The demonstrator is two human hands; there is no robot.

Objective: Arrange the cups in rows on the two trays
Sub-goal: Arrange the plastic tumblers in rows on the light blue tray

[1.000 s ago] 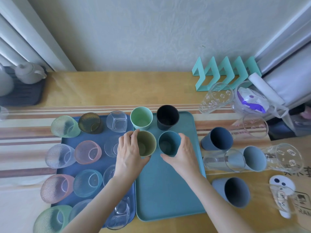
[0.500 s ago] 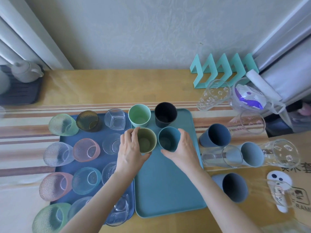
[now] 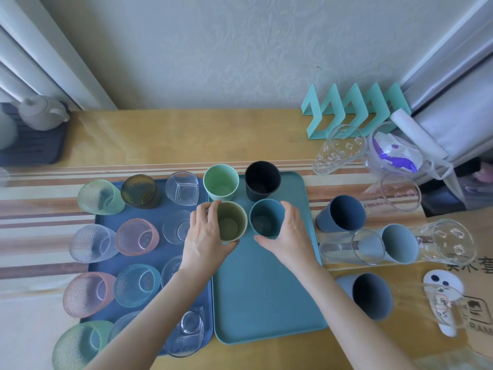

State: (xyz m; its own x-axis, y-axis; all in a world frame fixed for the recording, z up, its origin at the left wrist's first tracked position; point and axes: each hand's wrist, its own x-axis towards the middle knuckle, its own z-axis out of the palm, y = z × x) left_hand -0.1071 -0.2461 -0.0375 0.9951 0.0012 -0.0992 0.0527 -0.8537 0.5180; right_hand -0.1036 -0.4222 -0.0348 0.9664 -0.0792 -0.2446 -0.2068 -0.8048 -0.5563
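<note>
Wooden table (image 3: pixel 165 134): two trays (image 3: pixel 157 212) (image 3: pixel 266 295), four cups (image 3: pixel 221 182) (image 3: pixel 262 182) (image 3: pixel 231 222) (image 3: pixel 265 220) on the teal, two hands (image 3: pixel 205 236) (image 3: pixel 290 233).

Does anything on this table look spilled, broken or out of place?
Nothing looks spilled or broken. Several cups, like the dark blue cup, sit on the table right of the teal tray, not yet in rows.
</note>
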